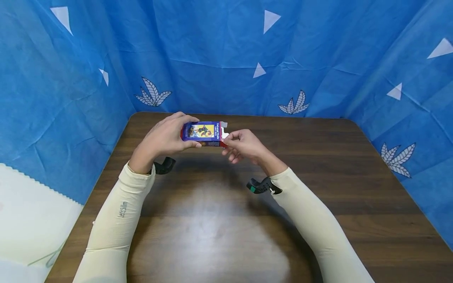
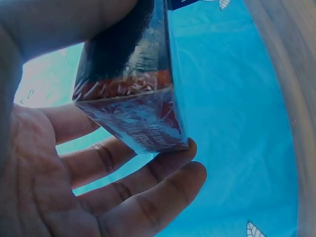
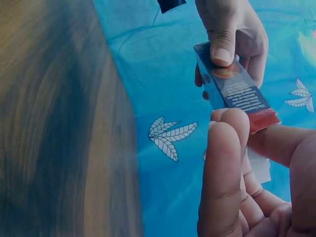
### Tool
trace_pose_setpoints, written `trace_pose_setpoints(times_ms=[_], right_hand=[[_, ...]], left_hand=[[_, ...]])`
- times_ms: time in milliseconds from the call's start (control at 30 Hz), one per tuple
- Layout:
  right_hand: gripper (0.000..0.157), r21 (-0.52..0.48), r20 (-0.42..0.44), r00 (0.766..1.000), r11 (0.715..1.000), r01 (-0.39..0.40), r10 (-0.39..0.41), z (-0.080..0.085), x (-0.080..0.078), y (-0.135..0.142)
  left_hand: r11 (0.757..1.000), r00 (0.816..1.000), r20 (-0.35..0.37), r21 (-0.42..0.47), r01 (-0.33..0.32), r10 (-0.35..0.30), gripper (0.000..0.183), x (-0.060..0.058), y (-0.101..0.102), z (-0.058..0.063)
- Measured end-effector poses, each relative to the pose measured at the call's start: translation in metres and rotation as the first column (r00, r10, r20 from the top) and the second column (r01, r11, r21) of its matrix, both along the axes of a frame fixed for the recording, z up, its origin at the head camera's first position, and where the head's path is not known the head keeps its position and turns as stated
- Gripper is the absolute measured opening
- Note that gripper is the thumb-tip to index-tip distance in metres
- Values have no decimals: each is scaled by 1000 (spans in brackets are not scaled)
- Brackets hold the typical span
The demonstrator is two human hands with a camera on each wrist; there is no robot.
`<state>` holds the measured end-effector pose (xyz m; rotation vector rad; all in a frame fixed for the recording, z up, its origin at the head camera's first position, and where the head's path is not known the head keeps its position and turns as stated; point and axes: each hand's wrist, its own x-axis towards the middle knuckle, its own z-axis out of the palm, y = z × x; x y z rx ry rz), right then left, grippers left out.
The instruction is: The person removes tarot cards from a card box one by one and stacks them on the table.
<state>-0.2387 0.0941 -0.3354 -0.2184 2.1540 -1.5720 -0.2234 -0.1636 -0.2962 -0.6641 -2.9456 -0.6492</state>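
A blue tarot card box with a yellow picture on its face is held above the table, its right end open and white flaps sticking out. My left hand grips the box by its left end, thumb on the near side and fingers on the far side. Clear wrap shines on the closed end of the box in the left wrist view. At the open end, my right hand pinches the edge with thumb and index finger. The box's inside is hidden.
A brown wooden table lies beneath both arms. Blue cloth printed with white triangles and leaves hangs behind and along the sides. White cloth shows at the left. A dark wrist mount sits below the right wrist.
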Motion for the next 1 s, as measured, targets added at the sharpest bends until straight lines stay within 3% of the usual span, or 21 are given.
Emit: trace_pose_setpoints(times_ms=[333, 567, 667, 800, 1000], right_hand=[[33, -15, -88, 986, 990, 141, -142, 2, 2, 22], [34, -88, -42, 979, 977, 196, -201, -3, 6, 24], [31, -150, -20, 967, 957, 249, -254, -7, 6, 25], [26, -260, -18, 918, 888, 378, -396, -13, 4, 33], [33, -389, -120, 809, 777, 495, -575, -19, 1, 48]], left_hand=[[999, 999, 4, -6, -34, 34, 74, -4, -4, 0], [999, 999, 26, -8, -32, 32, 76, -7, -4, -2], [1000, 999, 28, -7, -30, 30, 76, -8, -4, -3], [1000, 999, 19, -9, -29, 29, 74, -9, -3, -4], [1000, 999, 33, -7, -29, 30, 74, -8, -4, -4]])
